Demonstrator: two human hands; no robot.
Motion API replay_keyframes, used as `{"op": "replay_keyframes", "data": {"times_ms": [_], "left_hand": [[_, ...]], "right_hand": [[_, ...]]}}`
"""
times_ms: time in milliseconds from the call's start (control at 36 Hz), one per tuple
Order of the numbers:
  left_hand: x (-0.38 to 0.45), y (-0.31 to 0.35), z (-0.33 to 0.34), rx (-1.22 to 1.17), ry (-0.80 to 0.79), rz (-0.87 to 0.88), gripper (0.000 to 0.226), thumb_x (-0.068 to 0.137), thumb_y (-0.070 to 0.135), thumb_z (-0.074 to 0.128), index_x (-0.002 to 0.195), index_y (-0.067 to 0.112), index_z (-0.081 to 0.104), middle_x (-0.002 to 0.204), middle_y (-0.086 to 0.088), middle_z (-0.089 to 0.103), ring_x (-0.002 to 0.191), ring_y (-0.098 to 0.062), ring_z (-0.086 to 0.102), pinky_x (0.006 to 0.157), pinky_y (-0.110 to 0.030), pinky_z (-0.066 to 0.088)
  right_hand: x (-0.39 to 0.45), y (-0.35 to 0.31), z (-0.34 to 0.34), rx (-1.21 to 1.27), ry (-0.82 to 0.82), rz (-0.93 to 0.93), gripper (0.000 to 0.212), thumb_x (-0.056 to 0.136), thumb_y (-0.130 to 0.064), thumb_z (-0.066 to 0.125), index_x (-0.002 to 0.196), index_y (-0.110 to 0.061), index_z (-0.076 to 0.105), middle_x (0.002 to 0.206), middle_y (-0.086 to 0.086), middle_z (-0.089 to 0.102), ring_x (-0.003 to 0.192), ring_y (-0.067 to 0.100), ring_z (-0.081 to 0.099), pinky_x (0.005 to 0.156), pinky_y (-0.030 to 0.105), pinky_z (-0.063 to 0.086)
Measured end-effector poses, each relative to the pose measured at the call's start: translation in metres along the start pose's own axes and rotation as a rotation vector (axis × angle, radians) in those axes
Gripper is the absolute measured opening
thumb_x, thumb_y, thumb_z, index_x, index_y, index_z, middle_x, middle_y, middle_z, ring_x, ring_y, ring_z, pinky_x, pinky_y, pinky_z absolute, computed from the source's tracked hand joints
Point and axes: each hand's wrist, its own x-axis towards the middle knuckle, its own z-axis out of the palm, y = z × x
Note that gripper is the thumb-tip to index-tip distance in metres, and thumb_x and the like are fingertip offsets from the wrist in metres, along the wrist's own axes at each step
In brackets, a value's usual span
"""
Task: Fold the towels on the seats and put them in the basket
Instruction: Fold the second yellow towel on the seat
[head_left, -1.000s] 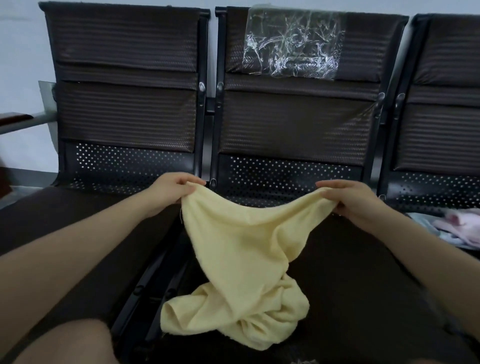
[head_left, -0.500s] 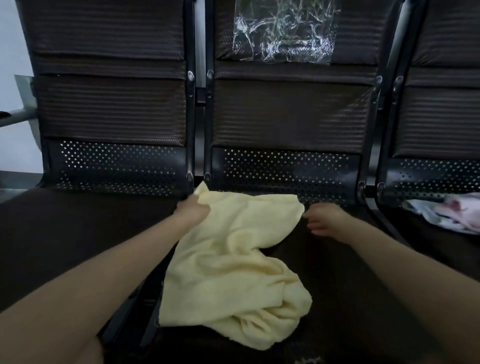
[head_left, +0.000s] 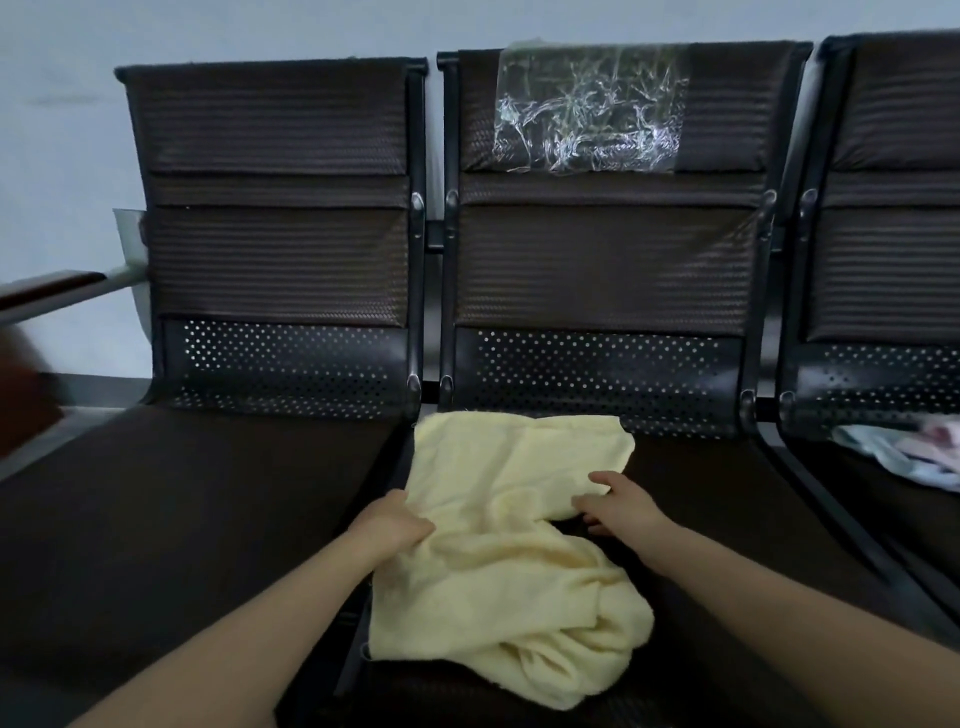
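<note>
A yellow towel (head_left: 498, 545) lies on the middle seat (head_left: 727, 519) of a dark bench, its far edge spread fairly flat near the perforated backrest and its near end bunched in a rumpled heap toward the seat's front, with its left side overhanging the gap beside the left seat (head_left: 197, 493). The left hand (head_left: 395, 525) rests on the towel's left edge at about mid-length, fingers curled over the cloth; whether it pinches the edge or only presses on it cannot be told. The right hand (head_left: 613, 501) lies on the right side of the towel, fingers loosely spread and pressing where the cloth narrows into a fold. The step in hand appears to be laying the towel out flat before the first fold; no fold looks made yet. The next move likely calls for pulling out the bunched near end and squaring its corners, so that the edges can be brought together evenly. More towels (head_left: 904, 452), pale pink and light blue, lie crumpled on the right seat, not yet handled. A sheet of clear plastic (head_left: 587, 109) clings to the middle backrest. No basket is in view.
</note>
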Motion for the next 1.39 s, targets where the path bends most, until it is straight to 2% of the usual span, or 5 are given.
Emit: {"op": "replay_keyframes", "data": {"times_ms": [361,722,1167,1278,1389], "left_hand": [[0.018,0.001,-0.007,0.153,-0.037,0.121,0.063,0.086,0.04,0.062,0.142,0.019,0.043,0.14,-0.004,0.046,0.121,-0.02,0.05,0.097,-0.028,0.045],[0.006,0.001,-0.011,0.179,-0.11,0.176,0.062,0.088,0.031,0.061,0.145,0.017,0.039,0.138,-0.003,0.046,0.112,-0.017,0.05,0.077,-0.023,0.047],[-0.014,0.028,-0.041,-1.007,-0.023,0.234,0.035,0.096,0.01,0.052,0.129,0.021,0.058,0.113,-0.006,0.065,0.091,-0.014,0.064,0.064,-0.026,0.051],[0.0,0.013,-0.027,-0.764,0.047,0.153,0.049,0.096,0.012,0.054,0.144,0.013,0.042,0.139,-0.011,0.05,0.109,-0.02,0.055,0.077,-0.03,0.047],[0.001,0.003,-0.018,-0.293,-0.065,0.026,0.052,0.094,0.025,0.052,0.143,0.015,0.041,0.129,-0.007,0.054,0.109,-0.022,0.055,0.085,-0.038,0.053]], "right_hand": [[0.01,-0.006,0.033,-0.417,-0.038,-0.264,0.027,0.09,-0.046,0.06,0.107,-0.025,0.065,0.096,-0.013,0.063,0.094,0.008,0.059,0.08,0.023,0.045],[-0.006,-0.024,0.039,0.378,0.004,-0.068,0.026,0.087,-0.004,0.066,0.111,-0.015,0.068,0.097,0.006,0.065,0.083,0.017,0.064,0.063,0.022,0.052],[-0.023,-0.054,-0.055,0.487,0.099,-0.328,0.031,0.091,-0.007,0.062,0.119,-0.02,0.061,0.093,0.007,0.072,0.083,0.017,0.071,0.079,0.031,0.056],[-0.014,-0.044,-0.048,0.256,-0.231,-0.209,0.035,0.091,-0.018,0.064,0.125,-0.023,0.058,0.116,0.006,0.067,0.11,0.021,0.063,0.087,0.034,0.053],[0.002,-0.019,-0.044,-0.062,-0.06,-0.125,0.033,0.09,-0.016,0.065,0.123,-0.016,0.063,0.122,0.006,0.06,0.11,0.019,0.057,0.091,0.032,0.05]]}}
